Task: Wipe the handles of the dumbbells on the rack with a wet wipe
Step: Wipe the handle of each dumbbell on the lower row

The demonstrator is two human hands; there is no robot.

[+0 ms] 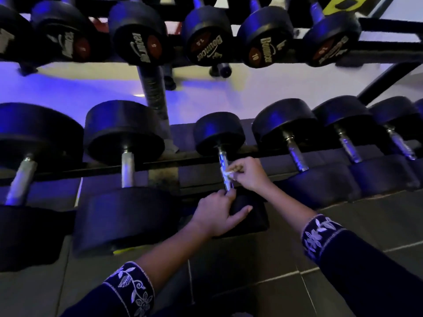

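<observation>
Head view. The black steel two-tier rack (183, 159) carries a row of dumbbells on each tier. The task's thing, a small black round-headed dumbbell (218, 133) with a chrome handle (223, 159), lies on the lower tier. It sits near the middle of the front rail, between larger neighbours.

The right hand (248, 173) pinches a crumpled white wet wipe (225, 174) in closed fingers and presses it against the middle of the handle. The left hand (217, 215) has its fingers curled about the near end of the handle, with the thumb laid across the near head.

We judge the step in hand to be the wiping of this handle at mid-length, with the left hand steadying the dumbbell. The next move calls for drawing the wipe along and around the chrome towards both heads. It also calls for a firm left-hand grip so that the dumbbell does not roll on the rail. After that, the wipe should go to a neighbouring handle, such as the larger chrome handle (295, 154) just to the right. We cannot tell which of the other handles are already wiped.
</observation>
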